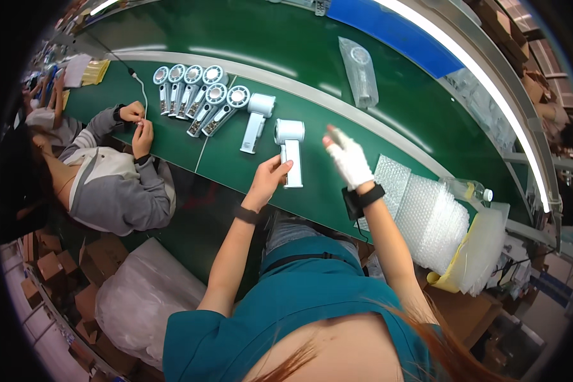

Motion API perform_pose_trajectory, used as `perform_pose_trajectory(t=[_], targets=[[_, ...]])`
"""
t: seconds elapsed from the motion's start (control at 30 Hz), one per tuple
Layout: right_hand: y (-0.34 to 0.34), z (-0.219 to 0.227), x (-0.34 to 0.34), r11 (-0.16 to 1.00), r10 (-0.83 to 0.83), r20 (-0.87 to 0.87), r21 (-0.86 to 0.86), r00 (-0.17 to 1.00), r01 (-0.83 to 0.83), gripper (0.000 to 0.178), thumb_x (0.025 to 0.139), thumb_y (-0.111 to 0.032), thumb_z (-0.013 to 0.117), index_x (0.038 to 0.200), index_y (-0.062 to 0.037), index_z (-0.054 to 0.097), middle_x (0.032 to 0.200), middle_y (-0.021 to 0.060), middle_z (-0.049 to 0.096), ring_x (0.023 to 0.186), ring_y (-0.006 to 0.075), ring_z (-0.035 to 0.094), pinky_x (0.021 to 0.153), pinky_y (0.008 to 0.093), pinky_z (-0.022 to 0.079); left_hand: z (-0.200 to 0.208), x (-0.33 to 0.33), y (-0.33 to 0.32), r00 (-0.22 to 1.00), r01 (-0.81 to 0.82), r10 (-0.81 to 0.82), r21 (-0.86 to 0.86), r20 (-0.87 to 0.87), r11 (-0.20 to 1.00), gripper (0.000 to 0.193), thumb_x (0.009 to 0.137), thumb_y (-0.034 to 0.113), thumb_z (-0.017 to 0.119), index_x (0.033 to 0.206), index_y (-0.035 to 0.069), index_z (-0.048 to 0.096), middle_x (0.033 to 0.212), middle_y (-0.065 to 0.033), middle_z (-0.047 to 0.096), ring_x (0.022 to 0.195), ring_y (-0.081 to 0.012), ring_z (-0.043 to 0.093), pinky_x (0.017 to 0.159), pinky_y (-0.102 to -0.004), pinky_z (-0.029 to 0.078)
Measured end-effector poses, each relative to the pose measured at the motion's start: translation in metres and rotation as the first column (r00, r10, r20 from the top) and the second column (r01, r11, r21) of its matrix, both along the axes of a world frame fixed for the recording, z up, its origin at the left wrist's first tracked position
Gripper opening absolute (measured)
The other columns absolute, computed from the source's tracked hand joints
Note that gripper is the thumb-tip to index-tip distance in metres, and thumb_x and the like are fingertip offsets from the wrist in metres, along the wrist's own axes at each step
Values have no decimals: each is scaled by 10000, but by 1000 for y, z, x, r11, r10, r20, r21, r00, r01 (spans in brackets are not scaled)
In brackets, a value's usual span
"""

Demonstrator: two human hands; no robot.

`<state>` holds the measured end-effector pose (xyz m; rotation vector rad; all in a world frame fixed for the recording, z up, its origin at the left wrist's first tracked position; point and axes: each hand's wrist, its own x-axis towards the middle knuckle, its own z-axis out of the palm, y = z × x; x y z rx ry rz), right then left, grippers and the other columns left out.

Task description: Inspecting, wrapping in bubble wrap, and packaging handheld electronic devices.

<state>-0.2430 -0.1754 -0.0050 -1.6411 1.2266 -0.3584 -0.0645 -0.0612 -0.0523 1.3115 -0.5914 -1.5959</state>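
My left hand point(267, 180) grips the handle of a pale handheld fan point(292, 156), its thumb across the front and its round head pointing away from me. To the right, my right hand point(349, 156), in a white glove with bare fingertips, is held above the bench. It is open, holds nothing and is slightly blurred. A second pale fan point(256, 124) lies just left of the held one. Farther left, several fans point(209, 109) lie in a group, with inner parts showing in their handles.
The green bench point(318, 202) carries a bagged fan point(360, 71) beyond a pale rail. Bubble wrap sheets point(430, 213) are stacked at the right, beside a clear bottle point(468, 190). A co-worker in a grey-and-white top point(111, 191) sits at the left, both hands near a white cable point(142, 92).
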Motion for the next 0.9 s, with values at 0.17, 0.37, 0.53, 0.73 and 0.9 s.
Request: perform_pose_trajectory(t=[0.17,0.37,0.53,0.73,0.9], targets=[[66,41,-14,963,-188,364,249,912,100,724,838,-348,615,1370,-3,266,1204,126,477,957,163,534,761,265,470,46,-54,-9,926,150,12,-399,377,905,376,938,243,466,1219,-6,498,1084,-86,501,919,-146,517,784,-274,440],[92,72,-82,733,-630,652,678,421,48,603,808,-300,664,1265,-44,367,784,65,551,635,157,558,542,297,454,66,-88,-41,911,323,-52,-628,410,708,309,946,229,414,998,-9,603,1032,-106,521,939,-193,520,807,-303,422],[120,103,-117,670,-726,602,727,331,148,875,758,-685,455,1299,-7,347,724,56,498,526,130,481,426,264,395,10,-170,-45,601,758,-315,-399,735,516,186,770,108,597,935,41,545,893,-134,535,863,-306,548,713,-395,463],[148,127,-119,722,-689,632,642,355,257,1028,663,-796,398,1292,15,335,637,58,485,414,123,440,336,252,363,-64,-218,-21,511,855,-329,-431,794,287,255,683,119,676,872,52,517,876,-96,508,872,-292,516,725,-398,457],[163,133,-126,715,-692,664,686,283,135,889,736,-697,466,1272,3,356,683,85,526,456,139,488,375,262,404,-59,-199,-17,401,872,-336,-242,852,427,136,809,159,574,825,33,524,828,-125,519,864,-306,510,729,-411,452]])
